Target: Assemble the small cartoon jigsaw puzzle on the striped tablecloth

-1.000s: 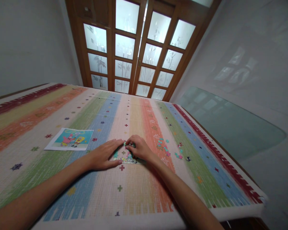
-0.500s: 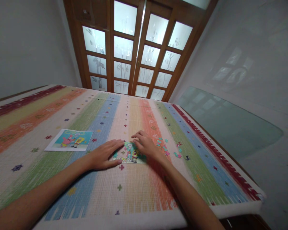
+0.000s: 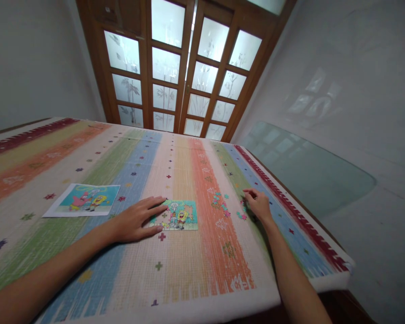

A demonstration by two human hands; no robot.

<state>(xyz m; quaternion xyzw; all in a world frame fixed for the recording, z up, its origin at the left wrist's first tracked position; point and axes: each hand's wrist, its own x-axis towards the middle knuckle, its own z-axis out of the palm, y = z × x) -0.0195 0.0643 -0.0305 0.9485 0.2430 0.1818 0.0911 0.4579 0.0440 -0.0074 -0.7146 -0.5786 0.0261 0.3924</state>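
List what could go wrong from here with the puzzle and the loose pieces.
1. The small loose puzzle pieces lie scattered on a busy striped, patterned cloth; some match its marks in colour, so one could be overlooked.
2. The right hand is at pieces close to the cloth's right edge; a careless sweep might push one off.
3. The left hand only rests flat on the left edge of the partly assembled cartoon jigsaw; a nudge could shift or split it.

Striped cloth [image 3: 189, 279] in red, orange, green, blue, yellow, dotted with tiny crosses. Teal puzzle [image 3: 178, 215] with yellow figure. Blue picture [image 3: 84, 200] with pink and yellow figures. Brown door [image 3: 185, 67].
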